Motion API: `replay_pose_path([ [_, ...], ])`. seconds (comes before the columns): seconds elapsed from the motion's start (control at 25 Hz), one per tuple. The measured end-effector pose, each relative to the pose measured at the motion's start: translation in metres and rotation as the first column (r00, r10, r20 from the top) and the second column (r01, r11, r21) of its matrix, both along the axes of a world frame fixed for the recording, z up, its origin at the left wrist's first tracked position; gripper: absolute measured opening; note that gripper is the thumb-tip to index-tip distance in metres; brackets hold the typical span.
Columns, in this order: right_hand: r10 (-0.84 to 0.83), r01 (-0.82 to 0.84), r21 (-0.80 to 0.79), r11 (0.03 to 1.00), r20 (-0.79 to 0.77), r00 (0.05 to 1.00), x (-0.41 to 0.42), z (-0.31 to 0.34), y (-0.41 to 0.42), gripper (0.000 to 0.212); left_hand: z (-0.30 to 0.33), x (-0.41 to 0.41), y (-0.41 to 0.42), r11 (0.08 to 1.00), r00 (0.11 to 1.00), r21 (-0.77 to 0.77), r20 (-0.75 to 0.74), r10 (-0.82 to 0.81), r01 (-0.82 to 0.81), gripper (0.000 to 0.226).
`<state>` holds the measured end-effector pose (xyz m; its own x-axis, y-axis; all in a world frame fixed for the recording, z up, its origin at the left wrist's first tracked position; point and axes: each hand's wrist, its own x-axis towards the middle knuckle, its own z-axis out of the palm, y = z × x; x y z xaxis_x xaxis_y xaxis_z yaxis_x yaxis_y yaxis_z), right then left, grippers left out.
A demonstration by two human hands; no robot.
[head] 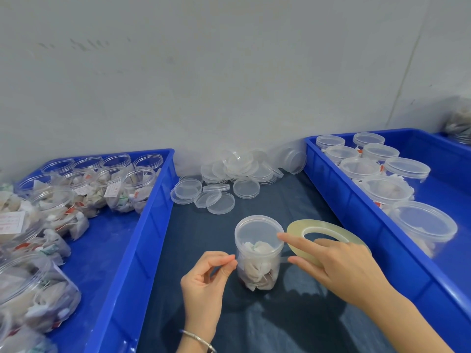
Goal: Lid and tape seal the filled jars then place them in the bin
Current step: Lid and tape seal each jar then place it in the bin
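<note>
A clear jar (pixel 258 266) filled with tea bags stands upright on the dark mat, with a translucent lid (pixel 258 231) on top. My left hand (pixel 207 278) pinches the free end of clear tape at the jar's left side, just below the lid. My right hand (pixel 339 266) holds the yellowish tape roll (pixel 328 231) to the jar's right, its index finger touching the lid's rim. A strip of tape runs from the roll toward the jar.
A blue bin (pixel 142 225) on the left holds several open filled jars. A blue bin (pixel 339 197) on the right holds several lidded jars. Loose lids (pixel 229 179) are piled against the grey wall behind the mat.
</note>
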<state>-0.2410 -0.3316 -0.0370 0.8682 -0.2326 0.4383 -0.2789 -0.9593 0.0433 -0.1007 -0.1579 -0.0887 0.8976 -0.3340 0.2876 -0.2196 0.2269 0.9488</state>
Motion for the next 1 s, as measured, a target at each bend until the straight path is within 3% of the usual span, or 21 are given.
replay_pose_path([
  [0.6, 0.012, -0.018, 0.064, 0.998, 0.082, 0.997, 0.002, -0.002, 0.002, 0.05, 0.003, 0.012, -0.014, 1.0, 0.998, 0.003, 0.062, -0.003, 0.002, 0.035],
  [0.72, 0.014, -0.019, 0.089, 0.996, 0.058, 0.998, 0.001, 0.002, 0.003, 0.046, 0.004, 0.019, -0.017, 1.0, 0.998, -0.013, 0.053, -0.014, 0.015, 0.046],
  [0.88, 0.03, -0.033, 0.101, 0.994, 0.034, 0.999, 0.0, 0.007, 0.004, 0.044, 0.002, 0.041, -0.014, 0.983, 0.983, 0.021, -0.033, -0.179, 0.18, 0.061],
  [1.0, 0.028, -0.028, 0.124, 0.992, -0.002, 1.0, -0.001, 0.011, 0.006, 0.043, 0.01, 0.051, -0.019, 0.942, 0.952, 0.138, -0.017, -0.307, 0.306, 0.036],
])
